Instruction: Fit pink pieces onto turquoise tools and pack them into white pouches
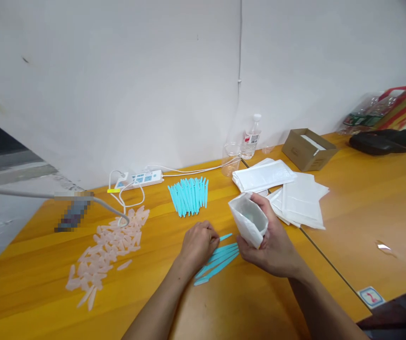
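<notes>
Right hand (274, 250) is gripping a white pouch (242, 221), thumb and fingers wrapping its sides, mouth gaping toward the camera. Left hand (199, 243) is resting low over the table (153, 297), fingers curling inward at one blue stick (225, 237); cannot tell whether they are pinching it or only touching. A few loose blue sticks (219, 268) are lying fanned between the hands, below the pouch; a denser blue bundle (189, 197) is lying farther back. Risks, as judged: thin-looking pouch walls could be buckling under too firm a right-hand squeeze, narrowing the mouth; a slack grip could be letting the pouch slip. The fanned sticks, overlapping nowhere securely, could be skidding apart if the left wrist is brushing them. Flat white pouches (304, 200) are lying just beyond the right hand, so its knuckles could be nudging them. White cable (106, 204) is hanging over pink pieces (114, 243); a tug could be scattering them.
</notes>
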Demonstrator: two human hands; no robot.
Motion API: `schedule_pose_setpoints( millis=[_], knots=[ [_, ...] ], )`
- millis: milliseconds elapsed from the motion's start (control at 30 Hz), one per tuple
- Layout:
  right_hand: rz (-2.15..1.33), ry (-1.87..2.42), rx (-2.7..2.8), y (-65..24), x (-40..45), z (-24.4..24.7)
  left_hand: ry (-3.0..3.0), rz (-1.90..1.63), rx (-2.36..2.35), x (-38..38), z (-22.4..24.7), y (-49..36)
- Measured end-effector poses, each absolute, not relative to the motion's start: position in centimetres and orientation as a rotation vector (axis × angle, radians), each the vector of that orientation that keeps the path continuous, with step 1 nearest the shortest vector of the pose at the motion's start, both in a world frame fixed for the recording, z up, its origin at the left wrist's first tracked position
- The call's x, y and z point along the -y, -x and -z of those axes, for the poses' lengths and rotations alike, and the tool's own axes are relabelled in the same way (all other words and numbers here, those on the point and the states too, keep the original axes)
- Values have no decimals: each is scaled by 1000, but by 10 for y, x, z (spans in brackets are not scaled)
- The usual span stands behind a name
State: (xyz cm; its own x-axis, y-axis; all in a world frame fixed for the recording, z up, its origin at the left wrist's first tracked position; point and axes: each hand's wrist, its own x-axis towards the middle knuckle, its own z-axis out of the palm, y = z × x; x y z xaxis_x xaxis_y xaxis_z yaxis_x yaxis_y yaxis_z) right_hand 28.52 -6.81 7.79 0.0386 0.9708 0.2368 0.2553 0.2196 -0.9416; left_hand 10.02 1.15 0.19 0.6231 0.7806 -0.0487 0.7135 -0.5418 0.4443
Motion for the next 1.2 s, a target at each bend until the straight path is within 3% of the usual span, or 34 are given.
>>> schedule_pose_setpoints(
  millis=[467,533,700,800,900,1033,1200],
  knots=[
    [-507,1058,1695,-286,73,-67,-2396,-238,-1184,-11,-15,-90],
    [-497,1047,1697,-287,74,-66,-2331,-452,-1216,-6,-38,-78],
    [-503,1075,1713,-283,70,-66,-1765,-1759,-1155,38,-126,-67],
    [-533,1133,1717,-278,66,-68,-1652,-2035,-1186,67,-158,-75],
    [-570,1175,1692,-274,64,-72,-1899,-1961,-1187,74,-162,-80],
    [-606,1165,1681,-274,65,-75,-2469,-1344,-896,52,-146,-77],
    [-707,1230,1554,-280,68,-78,-2173,-1277,-1157,18,-101,-74]
  ],
)
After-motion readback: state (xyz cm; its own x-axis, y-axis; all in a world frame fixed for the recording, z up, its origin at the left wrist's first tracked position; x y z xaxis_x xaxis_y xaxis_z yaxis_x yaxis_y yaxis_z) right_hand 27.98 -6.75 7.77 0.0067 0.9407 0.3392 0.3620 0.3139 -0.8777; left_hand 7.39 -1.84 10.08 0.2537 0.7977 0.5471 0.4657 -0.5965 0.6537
